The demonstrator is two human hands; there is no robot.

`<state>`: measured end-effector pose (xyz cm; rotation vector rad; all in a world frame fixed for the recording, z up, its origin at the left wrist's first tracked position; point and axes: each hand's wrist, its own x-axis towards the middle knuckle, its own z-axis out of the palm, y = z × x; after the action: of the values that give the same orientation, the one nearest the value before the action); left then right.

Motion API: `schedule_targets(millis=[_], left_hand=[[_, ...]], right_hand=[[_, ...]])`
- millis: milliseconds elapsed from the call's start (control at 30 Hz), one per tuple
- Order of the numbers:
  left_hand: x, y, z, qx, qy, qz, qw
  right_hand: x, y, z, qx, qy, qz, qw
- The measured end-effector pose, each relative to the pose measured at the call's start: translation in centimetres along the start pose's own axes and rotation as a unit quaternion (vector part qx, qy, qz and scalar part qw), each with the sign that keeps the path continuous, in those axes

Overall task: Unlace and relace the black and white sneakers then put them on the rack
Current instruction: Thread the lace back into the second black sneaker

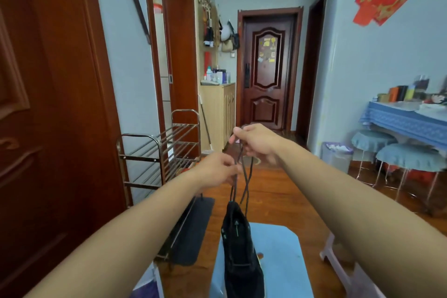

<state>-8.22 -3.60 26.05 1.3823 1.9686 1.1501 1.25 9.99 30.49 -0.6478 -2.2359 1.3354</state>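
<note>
Pulling both lace ends up and away from the sneaker [238, 249], which sits on a light-blue stool [278, 261] w/ its toe toward the camera. Right hand [256, 143] is raised higher, fingers curled round the black lace [245, 179] near its upper end; left hand [217, 169] is lower and just beside the strands, thumb and fingertips pinching one of them. The two strands cross once between hands and shoe, then run down into the top eyelets.

Judging by the taut lace, this looks like the lacing stage: either drawing slack through or evening the ends; can't tell which. To do it well: keep both strands at equal tension so ends come out the same length, undo that crossover before threading the next eyelet, and pull along the shoe's line, not sideways, or the sneaker will tip off the stool. Steadying the shoe w/ one hand while the other feeds would help, since nothing holds it down now.

Metal shoe rack [159, 152] stands near, to the left by the wall, shelves bare where visible. Only one sneaker in view; the other isn't seen.
</note>
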Motion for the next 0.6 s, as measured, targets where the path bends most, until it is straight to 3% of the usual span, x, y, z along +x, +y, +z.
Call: schedule_targets(millis=[67,200,367,600], left_hand=[[-0.5,0.8,-0.6,-0.090,-0.010,-0.012,0.996],[-0.8,4.3,-2.7,-0.230,0.051,-0.036,0.971],[-0.6,10.8,-6.2,-0.219,0.140,-0.016,0.966],[-2.1,19.3,-10.4,-0.211,0.184,0.056,0.958]], right_hand=[[-0.2,-0.9,-0.3,-0.003,0.015,-0.003,1.000],[-0.9,-3.6,-1.7,-0.005,0.034,0.018,0.999],[-1.5,-9.1,-3.4,0.122,0.048,0.025,0.991],[-2.8,-18.2,-5.1,0.169,0.090,-0.070,0.979]])
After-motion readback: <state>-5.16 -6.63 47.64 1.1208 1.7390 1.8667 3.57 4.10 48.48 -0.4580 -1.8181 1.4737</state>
